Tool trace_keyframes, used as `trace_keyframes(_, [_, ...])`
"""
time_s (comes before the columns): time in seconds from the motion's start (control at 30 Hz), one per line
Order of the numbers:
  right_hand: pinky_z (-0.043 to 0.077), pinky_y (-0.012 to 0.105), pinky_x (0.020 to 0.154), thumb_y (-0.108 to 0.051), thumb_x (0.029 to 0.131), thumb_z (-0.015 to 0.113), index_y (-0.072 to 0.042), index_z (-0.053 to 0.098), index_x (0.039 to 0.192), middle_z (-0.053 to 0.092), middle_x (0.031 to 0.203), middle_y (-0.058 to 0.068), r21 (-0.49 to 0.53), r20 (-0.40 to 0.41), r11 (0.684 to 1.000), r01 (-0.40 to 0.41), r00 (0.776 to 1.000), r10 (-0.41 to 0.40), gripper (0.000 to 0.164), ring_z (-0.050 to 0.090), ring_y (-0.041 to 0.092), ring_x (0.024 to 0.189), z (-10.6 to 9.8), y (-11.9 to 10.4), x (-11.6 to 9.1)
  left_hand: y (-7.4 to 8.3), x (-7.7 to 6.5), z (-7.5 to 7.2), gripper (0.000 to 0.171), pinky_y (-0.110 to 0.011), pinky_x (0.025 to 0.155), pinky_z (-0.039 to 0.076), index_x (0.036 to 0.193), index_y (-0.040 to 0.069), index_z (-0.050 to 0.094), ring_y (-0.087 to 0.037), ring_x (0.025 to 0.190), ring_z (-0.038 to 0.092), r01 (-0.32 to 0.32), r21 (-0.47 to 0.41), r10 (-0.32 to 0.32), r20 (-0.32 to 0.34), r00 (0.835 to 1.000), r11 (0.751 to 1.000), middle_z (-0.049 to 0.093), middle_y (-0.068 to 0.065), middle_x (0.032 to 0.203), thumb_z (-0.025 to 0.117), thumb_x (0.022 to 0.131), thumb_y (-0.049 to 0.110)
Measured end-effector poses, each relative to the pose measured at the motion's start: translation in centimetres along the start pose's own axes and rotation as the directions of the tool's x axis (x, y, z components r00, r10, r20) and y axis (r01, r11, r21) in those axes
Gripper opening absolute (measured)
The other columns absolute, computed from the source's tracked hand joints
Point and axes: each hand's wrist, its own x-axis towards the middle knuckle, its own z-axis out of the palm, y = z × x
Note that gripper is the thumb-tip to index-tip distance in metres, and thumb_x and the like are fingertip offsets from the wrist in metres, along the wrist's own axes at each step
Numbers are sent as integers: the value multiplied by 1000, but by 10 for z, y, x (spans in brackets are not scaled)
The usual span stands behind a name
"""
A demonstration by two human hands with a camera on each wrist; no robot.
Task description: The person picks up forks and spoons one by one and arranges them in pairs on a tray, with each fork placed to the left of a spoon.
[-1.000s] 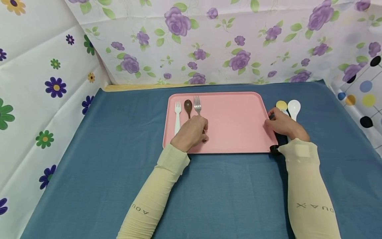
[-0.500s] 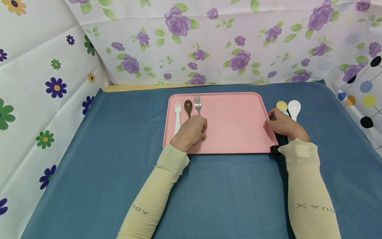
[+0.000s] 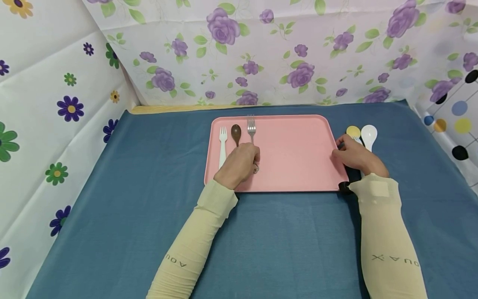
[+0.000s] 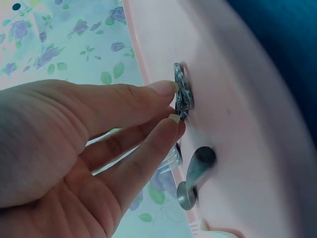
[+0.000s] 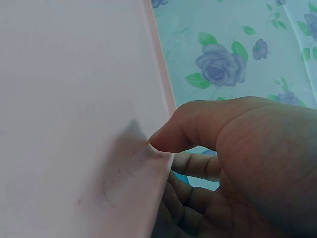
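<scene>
Left hand [image 3: 239,164] pinches the metal fork [image 3: 251,126] by its handle, tines at the pink tray's [image 3: 295,153] far edge; right hand [image 3: 356,157] pinches the right edge. Advisable: lower gently, clear of brown spoon [image 3: 236,132].

One tray [image 3: 295,153] is lying on one surface [image 3: 284,241]. Three forks are showing: a white fork [image 3: 223,143] at the tray's nine o'clock, a metal fork [image 3: 252,128] toward eleven, and a half-hidden fork [image 3: 357,140] outside the tray toward three. Two spoons are showing: a brown spoon [image 3: 236,133] toward ten, a white spoon [image 3: 369,135] beyond three. One yellow round piece [image 3: 353,132] is lying near that white spoon. Two hands are showing: one left hand [image 3: 240,165], one right hand [image 3: 357,157].
</scene>
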Motion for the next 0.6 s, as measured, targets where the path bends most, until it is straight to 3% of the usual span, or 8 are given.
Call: trace_keyframes(0.6, [45, 50, 83, -23, 96, 45, 6, 31, 127, 46, 116, 26, -5, -2, 1000, 4, 1000, -4, 44, 50, 35, 99, 0, -2, 0, 2, -1, 2, 8, -29, 65, 51, 83, 5, 70, -13, 71, 55, -37, 53, 37, -9, 999, 998, 65, -6, 83, 68, 83, -3])
